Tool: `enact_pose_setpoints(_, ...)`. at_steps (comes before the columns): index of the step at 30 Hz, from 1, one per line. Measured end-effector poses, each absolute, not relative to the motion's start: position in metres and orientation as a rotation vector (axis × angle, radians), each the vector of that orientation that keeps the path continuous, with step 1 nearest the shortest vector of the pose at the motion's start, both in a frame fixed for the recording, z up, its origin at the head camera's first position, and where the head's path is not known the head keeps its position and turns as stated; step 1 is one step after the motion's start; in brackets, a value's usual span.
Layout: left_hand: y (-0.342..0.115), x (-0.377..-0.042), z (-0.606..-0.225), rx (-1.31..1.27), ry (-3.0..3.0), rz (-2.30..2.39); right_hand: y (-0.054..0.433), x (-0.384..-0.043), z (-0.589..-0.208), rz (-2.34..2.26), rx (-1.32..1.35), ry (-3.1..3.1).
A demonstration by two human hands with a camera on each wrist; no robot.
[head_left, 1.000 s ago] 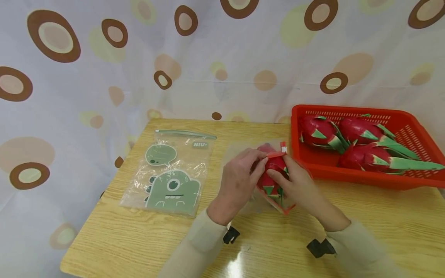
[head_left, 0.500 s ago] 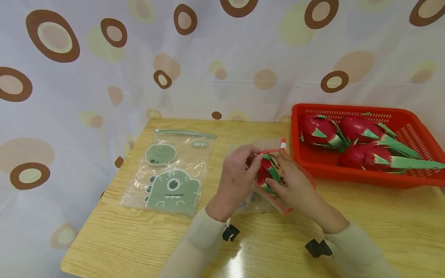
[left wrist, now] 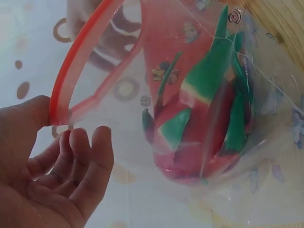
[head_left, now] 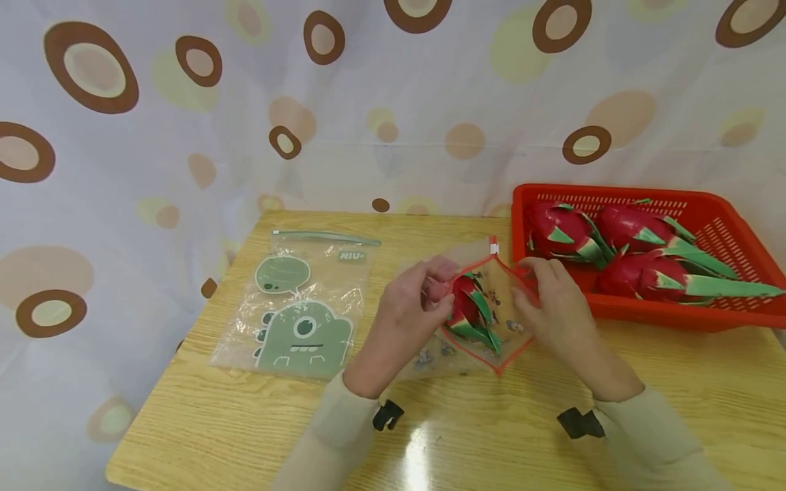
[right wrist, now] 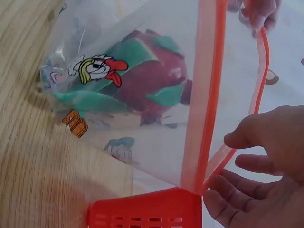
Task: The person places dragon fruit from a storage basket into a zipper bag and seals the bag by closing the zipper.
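A clear zipper bag (head_left: 424, 358) with a red edge and small cartoon prints lies with its mouth spread wide. Inside it is a dragon fruit (head_left: 467, 307), pink with green leaf tips, also seen through the plastic in the left wrist view (left wrist: 204, 142). My left hand (head_left: 402, 310) holds the left side of the bag's mouth, thumb against the red edge. On the opposite side, my right hand (head_left: 559, 310) has the red edge between thumb and fingers. A white slider (head_left: 494, 249) sits at the far end of the red zip.
A red basket (head_left: 614, 307) with several dragon fruits (head_left: 645, 273) stands at the back right, close beyond my right hand. On the left lies a flat zipper bag (head_left: 307, 341) with a green monster print. A patterned cloth (head_left: 393, 102) hangs behind the wooden table (head_left: 215, 423).
My right hand has come out from over the dragon fruit and moved right to the bag's edge. The bag's mouth has opened wider, and its far end rose slightly.
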State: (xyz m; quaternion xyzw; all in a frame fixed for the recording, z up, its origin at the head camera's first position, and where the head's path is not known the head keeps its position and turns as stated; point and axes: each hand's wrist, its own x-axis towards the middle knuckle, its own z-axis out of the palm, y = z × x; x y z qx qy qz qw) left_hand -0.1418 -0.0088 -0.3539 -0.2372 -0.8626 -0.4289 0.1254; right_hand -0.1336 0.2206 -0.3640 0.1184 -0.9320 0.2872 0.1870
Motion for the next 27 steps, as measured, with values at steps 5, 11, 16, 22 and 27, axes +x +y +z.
enact_pose_setpoints(5,-0.017,-0.137,-0.356,-0.707,-2.604,-1.205,0.23,-0.135,-0.362,0.718,0.306,-2.835)
enact_pose_setpoints(11,-0.023,-0.137,-0.353,-0.709,-2.631,-1.134,0.237,-0.137,-0.357,0.724,0.338,-2.911)
enact_pose_setpoints(16,-0.027,-0.143,-0.344,-0.668,-2.556,-1.132,0.236,-0.14,-0.35,0.899,0.394,-2.776)
enact_pose_setpoints(22,-0.034,-0.152,-0.33,-0.618,-2.489,-1.281,0.233,-0.144,-0.332,0.94,0.414,-2.666)
enact_pose_setpoints(27,-0.037,-0.158,-0.314,-0.573,-2.443,-1.398,0.23,-0.146,-0.314,0.968,0.426,-2.62)
